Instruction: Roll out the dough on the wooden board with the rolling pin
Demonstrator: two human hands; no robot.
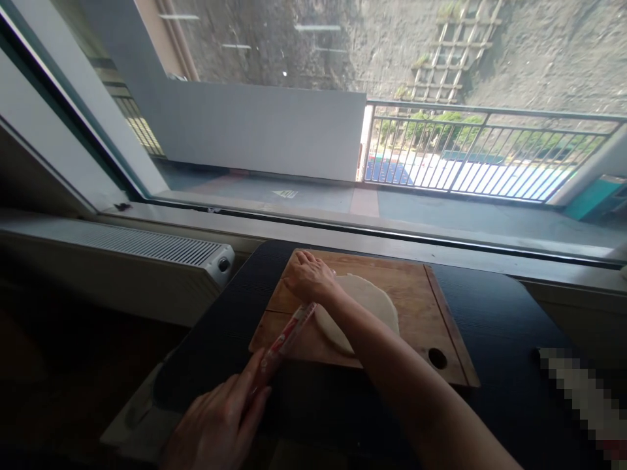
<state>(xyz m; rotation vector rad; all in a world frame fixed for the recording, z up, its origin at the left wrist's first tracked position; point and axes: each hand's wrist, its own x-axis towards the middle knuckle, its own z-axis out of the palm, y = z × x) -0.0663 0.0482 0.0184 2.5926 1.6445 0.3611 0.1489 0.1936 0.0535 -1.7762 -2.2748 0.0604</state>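
our right forearm (416, 385) hides the dough's (372, 295) five o'clock edge; we cannot identify the pixelated object (582, 395) at four o'clock.

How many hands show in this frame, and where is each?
2. The left hand is at lower left, gripping a long red-patterned item; the right hand is over the far left of the wooden board, beside the dough. The pixelated patch at right cannot be judged.

Dough (375, 303) on board (416, 316), board on table (475, 297) — radiator (132, 269) to left, windowsill (343, 241) behind
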